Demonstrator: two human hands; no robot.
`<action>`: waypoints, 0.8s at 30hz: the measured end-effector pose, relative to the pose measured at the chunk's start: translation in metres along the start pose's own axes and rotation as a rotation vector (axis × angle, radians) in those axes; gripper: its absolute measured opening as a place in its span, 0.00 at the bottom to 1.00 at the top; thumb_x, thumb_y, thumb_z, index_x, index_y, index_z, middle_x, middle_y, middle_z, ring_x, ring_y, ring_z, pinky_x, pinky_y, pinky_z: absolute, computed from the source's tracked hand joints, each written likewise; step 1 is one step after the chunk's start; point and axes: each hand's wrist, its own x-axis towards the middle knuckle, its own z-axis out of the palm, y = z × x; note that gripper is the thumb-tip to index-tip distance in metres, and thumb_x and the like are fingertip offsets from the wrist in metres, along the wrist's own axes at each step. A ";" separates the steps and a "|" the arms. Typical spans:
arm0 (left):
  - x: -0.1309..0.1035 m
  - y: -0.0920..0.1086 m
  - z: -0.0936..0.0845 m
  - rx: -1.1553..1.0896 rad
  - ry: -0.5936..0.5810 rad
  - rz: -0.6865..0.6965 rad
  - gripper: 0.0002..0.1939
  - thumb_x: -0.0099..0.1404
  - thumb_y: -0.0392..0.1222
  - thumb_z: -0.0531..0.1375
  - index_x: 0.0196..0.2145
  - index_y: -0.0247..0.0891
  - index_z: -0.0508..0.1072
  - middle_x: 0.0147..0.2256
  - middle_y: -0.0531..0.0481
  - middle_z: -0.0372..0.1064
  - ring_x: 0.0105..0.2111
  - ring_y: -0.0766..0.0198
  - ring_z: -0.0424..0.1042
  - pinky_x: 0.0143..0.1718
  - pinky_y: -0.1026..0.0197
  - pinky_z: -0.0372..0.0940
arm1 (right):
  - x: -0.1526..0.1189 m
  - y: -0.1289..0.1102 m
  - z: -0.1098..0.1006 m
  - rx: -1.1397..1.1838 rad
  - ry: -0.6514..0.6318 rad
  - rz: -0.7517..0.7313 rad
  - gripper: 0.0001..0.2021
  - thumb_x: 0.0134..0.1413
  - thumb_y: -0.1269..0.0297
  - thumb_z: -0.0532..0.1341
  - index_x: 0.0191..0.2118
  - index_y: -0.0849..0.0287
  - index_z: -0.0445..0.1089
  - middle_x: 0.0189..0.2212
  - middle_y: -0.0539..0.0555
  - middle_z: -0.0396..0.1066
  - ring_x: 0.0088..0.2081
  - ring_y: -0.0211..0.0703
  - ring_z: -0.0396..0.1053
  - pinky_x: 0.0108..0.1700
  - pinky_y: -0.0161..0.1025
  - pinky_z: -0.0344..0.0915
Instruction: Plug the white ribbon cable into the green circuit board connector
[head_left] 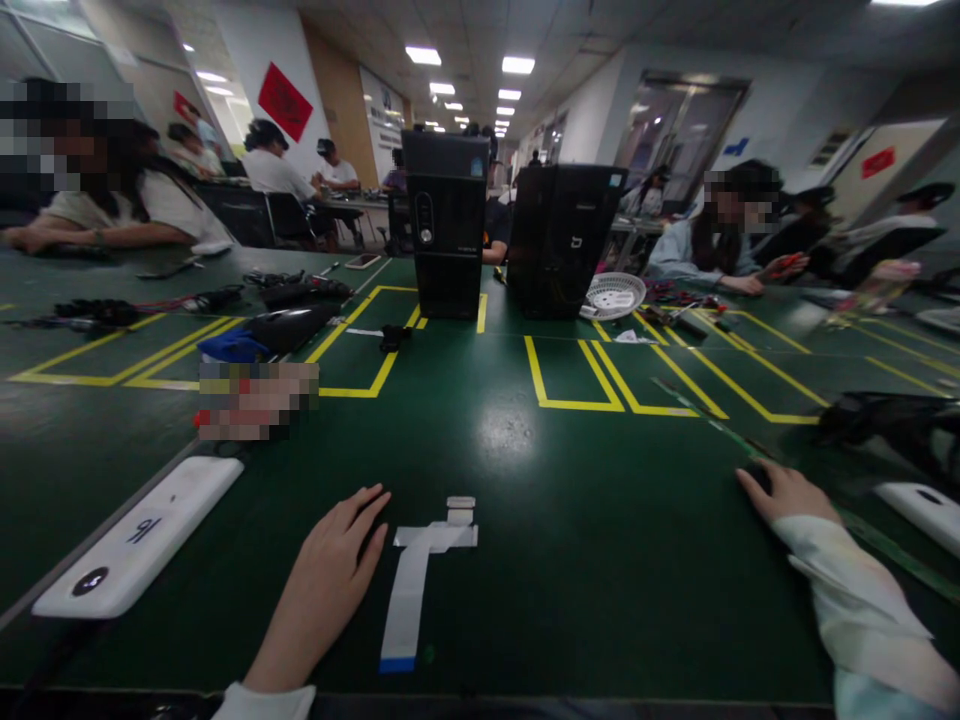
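I see the left hand (330, 570) lying flat, palm down, on the green table (570, 560) near its near edge; fingers extended and loosely together, holding nothing. Its fingertips sit just beside a flat white ribbon cable (417, 580), thin and glossy, with a blue tip at the near end and a pale connector piece at the far end; I cannot tell whether they touch it. The right hand (784, 492) rests toward the right edge, fingers curled over a small dark object that is mostly hidden; I cannot tell how firmly it holds it. The sleeve is pale and soft.

The table surface is matte green with a dull glare spot and yellow tape rectangles. At the near left corner lies a long white rounded device (139, 548), smooth plastic. Two black computer towers (448, 225) stand upright at the middle of the far edge, boxy and side by side. A white perforated round dish (615, 295) sits just right of them. Dark cables and tools clutter the left side. Other people sit along the far edges.
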 end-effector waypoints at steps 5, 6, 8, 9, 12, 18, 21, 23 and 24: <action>-0.002 -0.001 0.001 0.024 -0.015 -0.004 0.25 0.68 0.52 0.47 0.57 0.38 0.67 0.57 0.42 0.63 0.56 0.50 0.64 0.56 0.43 0.62 | -0.047 -0.027 -0.023 0.120 -0.045 -0.087 0.31 0.54 0.41 0.45 0.50 0.61 0.67 0.43 0.69 0.70 0.48 0.65 0.69 0.51 0.58 0.65; -0.002 -0.001 0.002 0.030 -0.018 0.000 0.25 0.68 0.52 0.47 0.57 0.38 0.67 0.58 0.42 0.63 0.56 0.50 0.64 0.55 0.43 0.62 | -0.055 -0.033 -0.027 0.151 -0.051 -0.125 0.30 0.55 0.43 0.45 0.51 0.60 0.66 0.45 0.67 0.70 0.49 0.63 0.69 0.52 0.57 0.65; -0.002 -0.003 0.003 0.042 -0.023 0.011 0.25 0.68 0.52 0.47 0.57 0.38 0.66 0.58 0.42 0.63 0.56 0.50 0.64 0.55 0.43 0.62 | -0.064 -0.045 -0.034 0.201 -0.058 -0.194 0.28 0.57 0.44 0.46 0.53 0.59 0.65 0.47 0.65 0.70 0.49 0.59 0.69 0.53 0.55 0.65; -0.002 -0.004 0.003 0.048 -0.025 0.016 0.25 0.68 0.52 0.47 0.57 0.38 0.66 0.58 0.42 0.62 0.56 0.50 0.64 0.55 0.42 0.62 | -0.067 -0.051 -0.037 0.222 -0.056 -0.232 0.28 0.57 0.45 0.47 0.54 0.59 0.64 0.47 0.64 0.70 0.50 0.57 0.69 0.53 0.54 0.65; -0.003 -0.005 0.004 0.055 -0.031 0.026 0.26 0.68 0.52 0.47 0.57 0.38 0.66 0.58 0.41 0.62 0.56 0.50 0.63 0.55 0.42 0.61 | -0.069 -0.076 -0.041 0.262 -0.034 -0.360 0.25 0.59 0.48 0.48 0.55 0.58 0.64 0.49 0.62 0.69 0.51 0.53 0.68 0.53 0.52 0.65; -0.003 -0.003 0.003 0.052 -0.031 0.028 0.26 0.68 0.52 0.46 0.57 0.36 0.66 0.58 0.41 0.62 0.57 0.50 0.63 0.57 0.43 0.60 | -0.066 -0.159 -0.045 0.317 -0.041 -0.630 0.22 0.62 0.56 0.51 0.59 0.57 0.60 0.55 0.62 0.63 0.55 0.52 0.62 0.55 0.53 0.62; -0.002 -0.003 0.002 0.050 -0.037 0.021 0.26 0.68 0.52 0.46 0.57 0.37 0.66 0.58 0.41 0.62 0.57 0.50 0.63 0.57 0.43 0.60 | -0.064 -0.206 -0.046 0.358 -0.071 -0.726 0.23 0.62 0.56 0.53 0.60 0.58 0.59 0.56 0.62 0.62 0.56 0.53 0.60 0.56 0.55 0.60; -0.002 -0.002 0.003 0.049 -0.038 0.012 0.26 0.68 0.52 0.46 0.57 0.37 0.66 0.58 0.41 0.62 0.57 0.50 0.63 0.57 0.43 0.60 | -0.062 -0.236 -0.047 0.386 -0.096 -0.773 0.24 0.61 0.55 0.53 0.60 0.59 0.60 0.56 0.63 0.61 0.57 0.53 0.59 0.57 0.56 0.58; -0.002 -0.002 0.003 0.048 -0.037 0.009 0.26 0.68 0.52 0.46 0.57 0.37 0.66 0.58 0.42 0.62 0.57 0.50 0.63 0.57 0.43 0.59 | -0.061 -0.251 -0.047 0.398 -0.105 -0.792 0.24 0.61 0.55 0.53 0.60 0.60 0.60 0.56 0.63 0.61 0.57 0.54 0.58 0.58 0.57 0.58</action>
